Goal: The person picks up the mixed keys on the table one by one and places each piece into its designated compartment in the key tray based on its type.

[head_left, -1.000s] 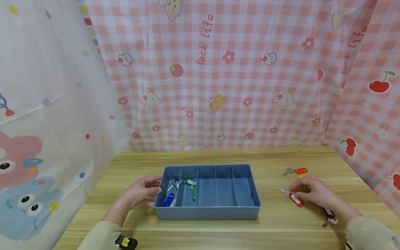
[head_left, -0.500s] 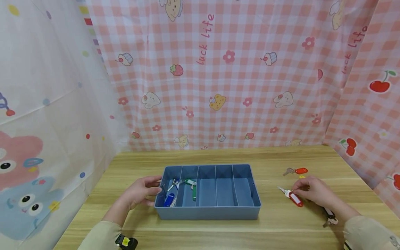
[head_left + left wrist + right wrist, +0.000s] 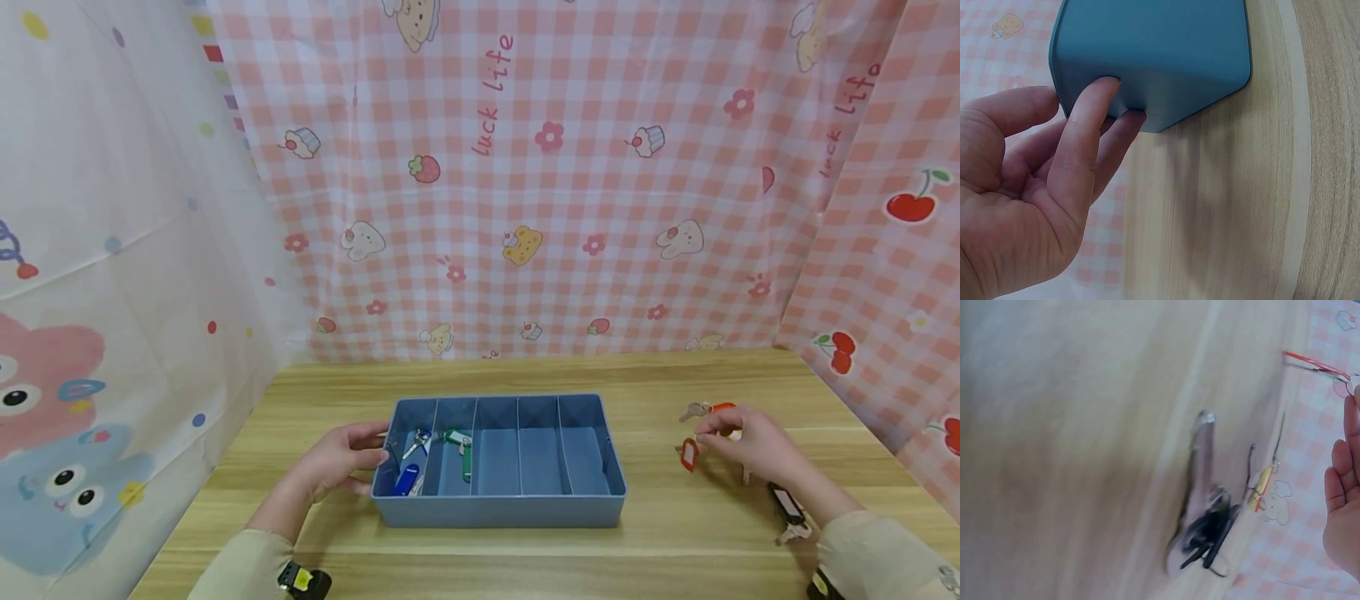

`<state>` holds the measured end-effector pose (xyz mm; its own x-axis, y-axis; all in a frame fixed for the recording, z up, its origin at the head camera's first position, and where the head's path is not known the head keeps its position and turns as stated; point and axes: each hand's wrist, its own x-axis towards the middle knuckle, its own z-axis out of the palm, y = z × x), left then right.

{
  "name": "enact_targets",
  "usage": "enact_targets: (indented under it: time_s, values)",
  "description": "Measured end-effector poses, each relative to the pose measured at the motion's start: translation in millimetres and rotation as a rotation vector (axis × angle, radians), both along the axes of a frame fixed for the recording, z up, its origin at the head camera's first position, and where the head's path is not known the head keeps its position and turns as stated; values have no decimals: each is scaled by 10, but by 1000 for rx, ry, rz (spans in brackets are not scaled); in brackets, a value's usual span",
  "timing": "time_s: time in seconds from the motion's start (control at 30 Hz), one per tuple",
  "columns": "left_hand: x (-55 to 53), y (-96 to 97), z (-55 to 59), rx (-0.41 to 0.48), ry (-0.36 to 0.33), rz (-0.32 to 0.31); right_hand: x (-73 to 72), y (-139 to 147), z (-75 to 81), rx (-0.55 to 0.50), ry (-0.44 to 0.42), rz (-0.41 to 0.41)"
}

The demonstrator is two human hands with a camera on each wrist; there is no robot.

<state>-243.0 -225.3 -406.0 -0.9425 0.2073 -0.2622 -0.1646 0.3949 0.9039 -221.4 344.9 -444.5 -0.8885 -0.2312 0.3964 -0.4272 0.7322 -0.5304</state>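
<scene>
My left hand rests its fingers and thumb against the outside of the left end of a blue-grey compartment tray. In the left wrist view, the fingertips touch the tray's end wall. My right hand pinches the ring of a key with a red tag, which hangs at the fingertips. At the edge of the right wrist view, that tag shows above the table. Inside the tray, keys with blue tags lie in the leftmost compartment and green tags in the second.
A key with a black tag lies near my right wrist. Behind the right hand, an orange-red tagged key is partly covered. A yellow tag lies close by. Checked cloth hangs behind the wooden table.
My right hand has lifted the red-tagged key and moved it slightly back; the tag now hangs down. My left hand and the tray have stayed in place.
</scene>
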Motion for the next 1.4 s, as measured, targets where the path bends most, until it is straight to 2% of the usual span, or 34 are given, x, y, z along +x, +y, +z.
enact_targets:
  time_s: [0.27, 0.53, 0.73, 0.93, 1.13, 1.4]
  values:
    - [7, -12, -2, -6, -2, 10, -35, -70, 112, -40, -75, -77]
    - [17, -2, 6, -18, -2, 14, -42, -195, 294, -95, -39, -97]
    - [19, 4, 13, -14, -3, 20, -27, -299, 432, -97, -28, -130]
    - [17, 6, 13, -10, -5, 21, -34, -424, 548, -127, -53, -129]
    - [18, 5, 5, -17, -4, 23, -72, -574, 606, -151, -41, -130]
    - [17, 1, -1, -24, -3, 23, -81, -796, 678, -239, -87, -134]
